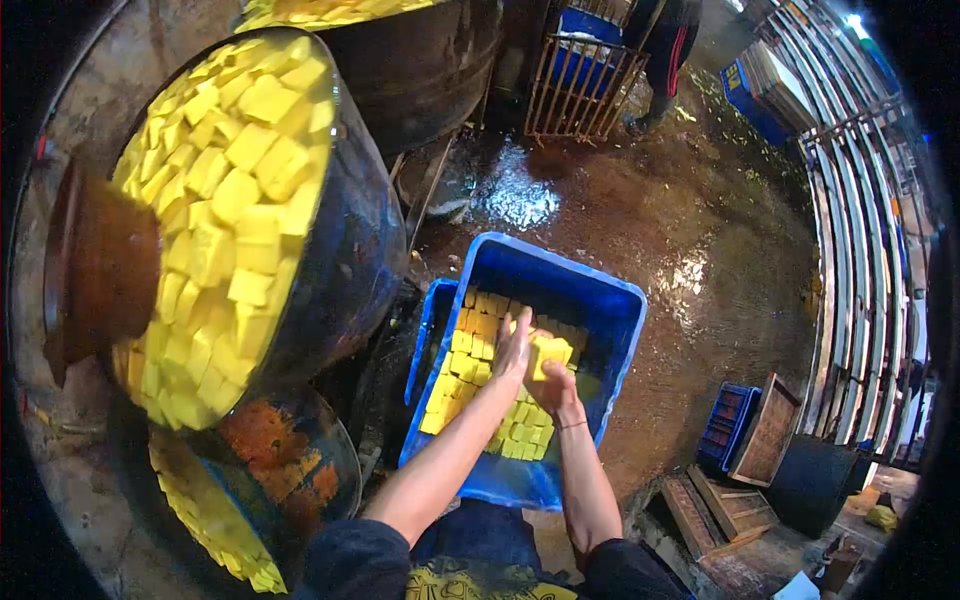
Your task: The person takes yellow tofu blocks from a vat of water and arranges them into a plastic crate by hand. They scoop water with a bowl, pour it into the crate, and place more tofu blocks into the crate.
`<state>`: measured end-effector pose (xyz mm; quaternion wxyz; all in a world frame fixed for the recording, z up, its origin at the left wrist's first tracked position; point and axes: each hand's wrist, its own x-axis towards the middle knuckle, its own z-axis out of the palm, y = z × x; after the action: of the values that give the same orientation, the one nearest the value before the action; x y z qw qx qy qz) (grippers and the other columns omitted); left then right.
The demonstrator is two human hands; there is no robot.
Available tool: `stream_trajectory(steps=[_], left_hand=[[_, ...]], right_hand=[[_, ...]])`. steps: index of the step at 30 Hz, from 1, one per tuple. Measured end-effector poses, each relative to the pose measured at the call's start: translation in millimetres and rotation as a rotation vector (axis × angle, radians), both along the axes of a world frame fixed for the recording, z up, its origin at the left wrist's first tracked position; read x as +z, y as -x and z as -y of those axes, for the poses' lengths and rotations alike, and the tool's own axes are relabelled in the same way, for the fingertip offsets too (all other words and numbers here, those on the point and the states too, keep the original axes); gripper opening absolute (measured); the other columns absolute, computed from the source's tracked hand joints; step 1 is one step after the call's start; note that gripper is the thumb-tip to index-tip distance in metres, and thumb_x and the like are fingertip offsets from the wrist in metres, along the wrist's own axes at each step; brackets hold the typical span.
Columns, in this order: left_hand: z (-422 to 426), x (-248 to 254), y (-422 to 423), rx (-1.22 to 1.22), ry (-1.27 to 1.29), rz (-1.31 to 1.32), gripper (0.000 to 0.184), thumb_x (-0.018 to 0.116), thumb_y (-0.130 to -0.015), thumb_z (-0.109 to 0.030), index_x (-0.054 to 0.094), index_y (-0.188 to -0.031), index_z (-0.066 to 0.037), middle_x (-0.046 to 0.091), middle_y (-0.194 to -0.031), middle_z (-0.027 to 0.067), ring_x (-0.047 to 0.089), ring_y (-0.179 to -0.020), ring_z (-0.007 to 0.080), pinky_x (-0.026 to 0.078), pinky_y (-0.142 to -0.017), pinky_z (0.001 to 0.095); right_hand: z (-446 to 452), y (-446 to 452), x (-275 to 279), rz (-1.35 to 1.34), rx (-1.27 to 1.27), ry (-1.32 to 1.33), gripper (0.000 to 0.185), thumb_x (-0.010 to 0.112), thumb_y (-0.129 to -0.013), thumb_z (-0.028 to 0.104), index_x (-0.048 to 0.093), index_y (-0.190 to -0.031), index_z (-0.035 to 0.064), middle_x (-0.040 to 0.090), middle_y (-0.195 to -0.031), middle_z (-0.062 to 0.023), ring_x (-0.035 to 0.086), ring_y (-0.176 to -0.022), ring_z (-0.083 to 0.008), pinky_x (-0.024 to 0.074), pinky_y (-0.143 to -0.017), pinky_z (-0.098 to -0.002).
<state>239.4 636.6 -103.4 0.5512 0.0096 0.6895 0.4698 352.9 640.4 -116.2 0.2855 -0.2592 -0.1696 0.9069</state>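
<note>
My left hand (514, 348) and my right hand (560, 392) are together over a blue plastic crate (634, 330). Between them are yellow tofu blocks (549, 354), gripped from both sides; how many is hard to make out. My right thumb lies across the near face, while the left fingers press against the far left side. Below, the crate holds rows of tofu blocks (462, 365), packed closely at the left and near the middle. Part of the crate's inside is hidden by my hands and forearms.
A large dark vat (355, 230) heaped with loose tofu (240, 190) stands left, a blurred brown lid-like object (100, 270) over its edge. Another vat (420, 75) is behind. Wet floor (720, 270) extends right, toward wooden trays (715, 510), a small blue crate (728, 425) and slatted racks (850, 270).
</note>
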Motion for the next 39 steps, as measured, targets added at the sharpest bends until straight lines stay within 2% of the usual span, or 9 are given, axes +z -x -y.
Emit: stream_trajectory(steps=[2, 10, 13, 23, 27, 28, 32, 36, 39], left_hand=[[-24, -11, 6, -0.066, -0.002, -0.114, 0.095, 0.042, -0.080, -0.069, 0.021, -0.141, 0.000, 0.014, -0.147, 0.0251, 0.009, -0.138, 0.0342, 0.009, -0.112, 0.0421], [55, 19, 43, 0.215, -0.290, -0.217, 0.057, 0.053, -0.091, -0.029, 0.034, -0.135, 0.002, 0.036, -0.138, 0.0156, 0.037, -0.125, 0.0247, 0.027, -0.105, 0.0341], [106, 49, 50, 0.109, -0.205, -0.268, 0.055, 0.060, -0.086, -0.015, 0.036, -0.134, -0.001, 0.038, -0.134, 0.0126, 0.040, -0.123, 0.0247, 0.037, -0.099, 0.0354], [231, 192, 92, -0.076, -0.418, -0.297, 0.053, 0.063, -0.083, -0.015, 0.043, -0.131, -0.004, 0.040, -0.135, 0.0128, 0.043, -0.121, 0.0242, 0.040, -0.096, 0.0382], [328, 273, 118, 0.048, -0.659, -0.402, 0.046, 0.062, -0.083, -0.015, 0.049, -0.125, -0.001, 0.048, -0.127, 0.0157, 0.052, -0.109, 0.0236, 0.044, -0.090, 0.0350], [355, 285, 125, 0.129, -0.654, -0.508, 0.037, 0.061, -0.084, -0.013, 0.054, -0.118, 0.001, 0.054, -0.119, 0.0165, 0.055, -0.104, 0.0227, 0.045, -0.088, 0.0343], [478, 256, 171, 0.347, -0.205, -0.812, 0.025, 0.056, -0.081, -0.003, 0.056, -0.106, 0.001, 0.058, -0.107, 0.0110, 0.057, -0.096, 0.0207, 0.048, -0.080, 0.0324], [580, 157, 193, 0.239, 0.504, -0.875, 0.039, 0.057, -0.073, 0.001, 0.048, -0.111, 0.002, 0.056, -0.107, 0.0178, 0.056, -0.099, 0.0287, 0.045, -0.087, 0.0393], [598, 131, 208, -0.197, 0.857, -0.663, 0.040, 0.055, -0.080, -0.013, 0.046, -0.117, 0.002, 0.054, -0.115, 0.0206, 0.051, -0.108, 0.0321, 0.041, -0.091, 0.0434]], right_hand=[[-21, 5, -23, -0.011, -0.104, 0.117, 0.061, 0.066, -0.071, 0.018, 0.042, -0.127, 0.0119, 0.052, -0.120, -0.0055, 0.050, -0.112, -0.0224, 0.0363, -0.101, -0.0397], [-82, 95, -194, 1.320, -0.328, -0.900, 0.087, 0.076, -0.066, 0.044, 0.039, -0.126, -0.0073, 0.050, -0.122, -0.0234, 0.049, -0.110, -0.0351, 0.0333, -0.101, -0.0418], [-79, 139, -221, 1.755, 0.090, -0.981, 0.083, 0.075, -0.067, 0.047, 0.043, -0.121, -0.0066, 0.053, -0.116, -0.0229, 0.051, -0.105, -0.0352, 0.0365, -0.096, -0.0412], [-89, 132, -190, 1.982, 0.413, -1.152, 0.075, 0.069, -0.067, 0.058, 0.055, -0.107, -0.0042, 0.060, -0.098, -0.0214, 0.059, -0.088, -0.0353, 0.0470, -0.079, -0.0394], [-93, 150, -124, 2.176, -0.019, -0.992, 0.073, 0.067, -0.068, 0.062, 0.060, -0.101, -0.0033, 0.064, -0.090, -0.0208, 0.062, -0.082, -0.0354, 0.0512, -0.072, -0.0386], [-94, 125, -93, 1.819, -0.214, -1.462, 0.070, 0.072, -0.067, 0.057, 0.059, -0.097, -0.0052, 0.063, -0.092, -0.0199, 0.063, -0.079, -0.0325, 0.0506, -0.073, -0.0397], [70, 167, 121, 0.898, -0.272, -1.202, 0.028, 0.072, -0.079, 0.014, 0.056, -0.095, -0.0019, 0.057, -0.088, -0.0069, 0.051, -0.081, -0.0173, 0.0442, -0.076, -0.0291], [267, 248, 293, 0.303, 0.450, -1.494, 0.018, 0.063, -0.072, -0.004, 0.058, -0.089, -0.0005, 0.058, -0.082, -0.0085, 0.057, -0.075, -0.0167, 0.0464, -0.069, -0.0287], [353, 310, 256, -0.051, 0.966, -2.120, 0.034, 0.067, -0.070, 0.006, 0.056, -0.102, -0.0021, 0.062, -0.093, -0.0197, 0.065, -0.086, -0.0256, 0.0507, -0.075, -0.0364]])
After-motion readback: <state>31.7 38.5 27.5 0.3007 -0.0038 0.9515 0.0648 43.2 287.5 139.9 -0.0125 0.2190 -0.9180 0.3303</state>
